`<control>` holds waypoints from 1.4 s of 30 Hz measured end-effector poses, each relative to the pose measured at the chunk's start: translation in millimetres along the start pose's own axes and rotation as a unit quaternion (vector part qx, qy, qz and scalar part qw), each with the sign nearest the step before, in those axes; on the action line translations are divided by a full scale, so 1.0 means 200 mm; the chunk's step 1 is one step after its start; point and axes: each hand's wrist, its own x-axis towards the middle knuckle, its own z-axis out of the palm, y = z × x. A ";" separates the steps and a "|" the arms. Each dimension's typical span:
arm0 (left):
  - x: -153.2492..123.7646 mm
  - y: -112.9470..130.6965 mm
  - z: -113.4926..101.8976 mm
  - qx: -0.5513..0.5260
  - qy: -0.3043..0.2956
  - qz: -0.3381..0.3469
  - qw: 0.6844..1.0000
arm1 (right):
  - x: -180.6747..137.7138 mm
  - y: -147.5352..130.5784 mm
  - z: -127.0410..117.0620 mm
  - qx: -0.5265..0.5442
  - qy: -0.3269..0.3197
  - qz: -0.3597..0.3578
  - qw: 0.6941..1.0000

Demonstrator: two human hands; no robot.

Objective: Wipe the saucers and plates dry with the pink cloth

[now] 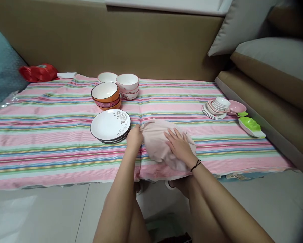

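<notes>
A pale pink cloth (154, 141) is spread in front of me, draped over something roundish that I cannot make out. At its left edge my left hand (134, 137) is closed on the cloth, close beside a stack of white plates (108, 125) with dark rims and a flower print. My right hand (178, 145), a black band at its wrist, lies flat on top of the cloth with fingers spread. Behind the plates are stacked orange and red bowls (106, 94) and white bowls (128, 82) with pink rims.
A pink striped sheet (52, 135) covers the low surface. To the right sit small stacked dishes (217, 108), a pink bowl (237, 107) and a green leaf-shaped dish (251, 126). A red plastic bundle (40, 72) lies back left. Cushions (275, 57) border the right side.
</notes>
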 end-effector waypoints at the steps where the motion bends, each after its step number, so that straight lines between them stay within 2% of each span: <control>1: 0.00 0.00 -0.01 -0.001 -0.010 -0.015 1.000 | -0.01 0.01 -0.01 -0.005 0.004 0.022 1.000; 4: -0.01 -0.01 -0.02 -0.007 -0.039 -0.032 0.999 | 0.01 0.02 -0.06 -0.006 0.043 0.050 0.998; 7: -0.01 0.01 -0.02 0.002 -0.047 -0.047 0.998 | 0.10 -0.03 -0.05 0.048 0.056 -0.038 0.997; 11: 0.00 0.02 -0.01 0.014 -0.058 -0.055 0.997 | 0.22 -0.10 0.00 0.103 -0.031 -0.159 0.981; 14: 0.01 0.03 -0.01 0.018 -0.062 -0.055 0.996 | 0.22 -0.12 0.02 0.079 -0.084 -0.186 0.976; 19: 0.03 0.03 0.03 -0.004 -0.062 -0.055 0.997 | 0.14 -0.14 -0.02 0.032 -0.119 -0.149 0.981; 24: 0.05 -0.02 0.07 -0.124 -0.087 -0.035 0.988 | 0.08 -0.14 -0.01 0.018 -0.107 -0.120 0.987; 28: 0.05 -0.05 0.06 -0.214 -0.125 -0.009 0.969 | -0.01 -0.10 0.02 -0.002 -0.067 -0.062 0.996; 31: 0.04 -0.06 0.02 -0.289 -0.172 -0.032 0.941 | -0.06 -0.11 0.03 -0.010 -0.058 -0.061 0.996; 34: 0.04 -0.05 0.01 -0.298 -0.171 -0.060 0.937 | -0.02 -0.15 0.03 0.003 -0.084 -0.097 0.992; 37: 0.05 -0.03 0.03 -0.292 -0.155 -0.055 0.942 | 0.07 -0.20 0.04 0.021 -0.094 -0.122 0.988; 39: 0.05 -0.02 0.05 -0.285 -0.151 -0.048 0.945 | 0.13 -0.20 0.05 0.025 -0.069 -0.101 0.992; 42: 0.04 -0.02 0.06 -0.288 -0.159 -0.053 0.943 | 0.18 -0.15 0.08 0.011 -0.015 -0.033 0.999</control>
